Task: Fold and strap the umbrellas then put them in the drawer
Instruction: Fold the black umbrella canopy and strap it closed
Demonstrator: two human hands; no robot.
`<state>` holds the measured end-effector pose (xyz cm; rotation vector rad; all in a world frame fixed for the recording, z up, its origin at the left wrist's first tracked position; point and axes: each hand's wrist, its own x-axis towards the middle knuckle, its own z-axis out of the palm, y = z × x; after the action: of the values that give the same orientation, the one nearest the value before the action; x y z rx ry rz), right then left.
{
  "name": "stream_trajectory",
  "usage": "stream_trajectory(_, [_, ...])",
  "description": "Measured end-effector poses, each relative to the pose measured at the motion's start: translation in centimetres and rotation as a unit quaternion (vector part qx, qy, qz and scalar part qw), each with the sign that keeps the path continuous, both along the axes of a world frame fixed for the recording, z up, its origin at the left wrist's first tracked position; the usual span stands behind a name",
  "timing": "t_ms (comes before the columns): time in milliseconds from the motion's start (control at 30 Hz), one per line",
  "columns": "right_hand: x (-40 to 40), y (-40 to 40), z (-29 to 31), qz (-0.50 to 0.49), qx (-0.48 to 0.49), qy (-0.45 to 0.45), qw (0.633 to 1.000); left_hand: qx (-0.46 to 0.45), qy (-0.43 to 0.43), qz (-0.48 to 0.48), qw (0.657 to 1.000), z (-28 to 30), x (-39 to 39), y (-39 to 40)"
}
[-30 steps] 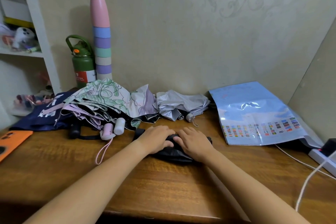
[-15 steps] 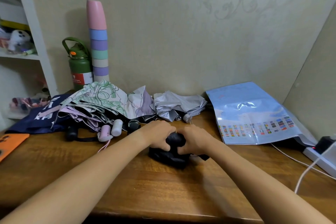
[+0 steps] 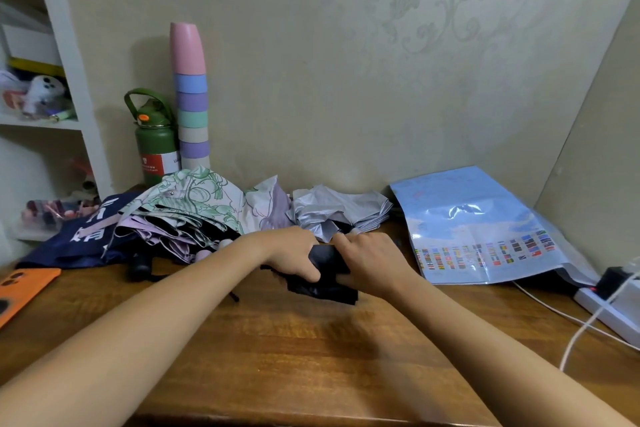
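Note:
A black folding umbrella [image 3: 323,282] is lifted a little above the wooden desk [image 3: 277,350] at its middle. My left hand [image 3: 294,255] grips its left part with curled fingers. My right hand [image 3: 372,260] grips its right part, fingers wrapped over the top. Behind them lie more unfolded umbrellas: a floral green and lilac one [image 3: 194,208], a navy one [image 3: 83,232] at the left and a silver one [image 3: 341,211]. No drawer is visible.
A green bottle [image 3: 154,146] and a stack of pastel cups [image 3: 190,97] stand at the back wall. An orange phone [image 3: 20,291] lies at the left edge. A blue plastic bag [image 3: 474,225], a power strip [image 3: 609,308] and white cables [image 3: 581,333] occupy the right.
Both hands went from pressing the black umbrella flat on the desk to gripping it and raising it slightly. The view has shifted downward and closer.

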<state>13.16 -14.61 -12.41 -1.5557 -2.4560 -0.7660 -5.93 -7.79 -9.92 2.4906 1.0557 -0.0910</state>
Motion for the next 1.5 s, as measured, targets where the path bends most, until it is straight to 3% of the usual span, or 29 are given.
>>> stream_trajectory(67, [-0.1,-0.2,1.4,-0.031,-0.170,0.055,0.983,0.188,0.079,-0.026,0.979,-0.4,0.4,-0.3])
stream_trajectory(133, [0.3,-0.3,2.9,-0.036,-0.319,0.140,0.937,0.343,0.091,-0.039,0.934,-0.7,0.7,-1.3])
stream_trajectory(233, [1.4,-0.4,3.4,-0.061,-0.399,0.245,0.882,0.442,0.031,-0.022,0.896,-2.0,1.2,-2.5])
stream_trajectory(300, [1.4,-0.4,2.8,-0.071,-0.355,0.203,0.910,0.406,0.009,-0.020,0.914,-2.5,1.3,-2.6])
stream_trajectory(400, [0.7,-0.6,1.2,-0.080,-0.210,0.040,0.974,0.191,0.027,-0.022,0.981,-2.4,0.6,-2.1])
stream_trajectory(500, [0.1,-0.7,-0.1,-0.069,-0.120,-0.001,0.990,0.053,-0.025,-0.005,0.998,-3.3,0.1,-1.5])
stream_trajectory(600, [0.7,-0.6,-0.3,-0.053,-0.219,0.079,0.971,0.066,-0.039,0.003,0.997,-4.0,-0.5,-1.2])
stream_trajectory(700, [2.5,-0.7,0.6,-0.025,-0.380,0.276,0.882,0.128,0.006,-0.014,0.992,-3.7,-1.6,-0.9])
stream_trajectory(767, [3.7,-0.7,1.0,-0.004,-0.380,0.359,0.852,0.117,-0.009,-0.014,0.993,-3.7,-2.3,-0.6])
stream_trajectory(867, [4.6,-0.2,1.3,0.019,-0.361,0.385,0.850,0.108,-0.017,-0.024,0.994,-3.3,-2.5,-0.6])
stream_trajectory(1033, [3.7,-0.3,2.7,0.056,-0.339,0.366,0.865,0.033,0.001,-0.037,0.999,-2.6,-2.3,-1.0])
stream_trajectory(1133, [2.6,-0.5,3.4,0.080,-0.313,0.278,0.904,-0.053,-0.006,-0.031,0.998,-2.5,-2.5,-0.9])
stream_trajectory(1267, [1.6,-0.7,4.0,0.074,-0.288,0.160,0.941,-0.074,0.010,-0.035,0.997,-2.7,-2.4,-1.0])
stream_trajectory(1400, [1.2,-0.6,4.2,0.052,-0.316,0.101,0.942,-0.061,0.050,-0.022,0.997,-2.4,-2.4,-1.3])
stream_trajectory(1500, [1.0,-0.7,4.6,0.067,-0.347,0.156,0.923,-0.062,0.065,-0.016,0.996,-2.3,-2.4,-1.5])
